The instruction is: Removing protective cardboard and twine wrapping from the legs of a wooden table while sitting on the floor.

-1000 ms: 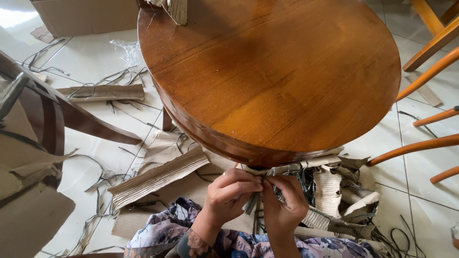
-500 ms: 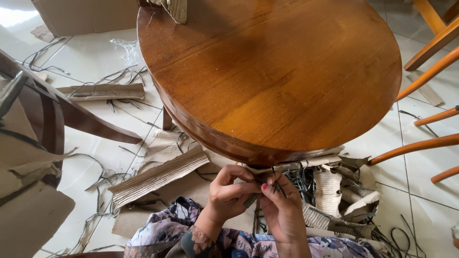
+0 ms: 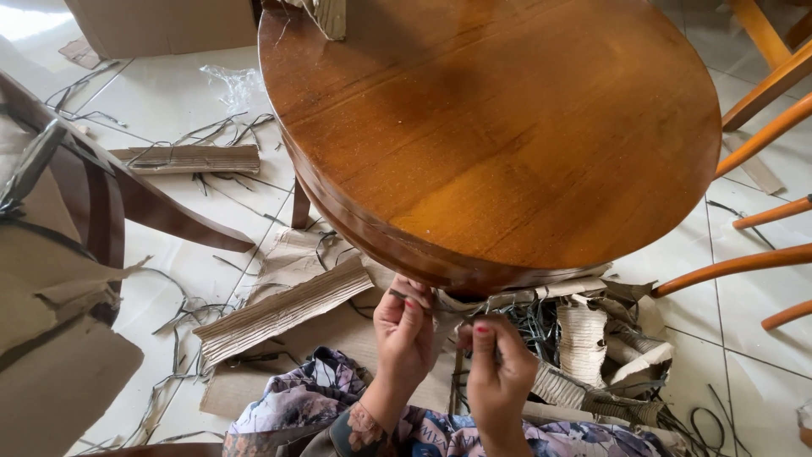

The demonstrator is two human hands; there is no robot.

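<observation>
Head view: strap half-hidden by fingers.

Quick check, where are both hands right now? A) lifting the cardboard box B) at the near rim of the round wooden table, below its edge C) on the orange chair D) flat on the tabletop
B: the left hand and right hand sit just under the round wooden table's near rim, pinching thin packing strips above the corrugated cardboard scraps.
</observation>
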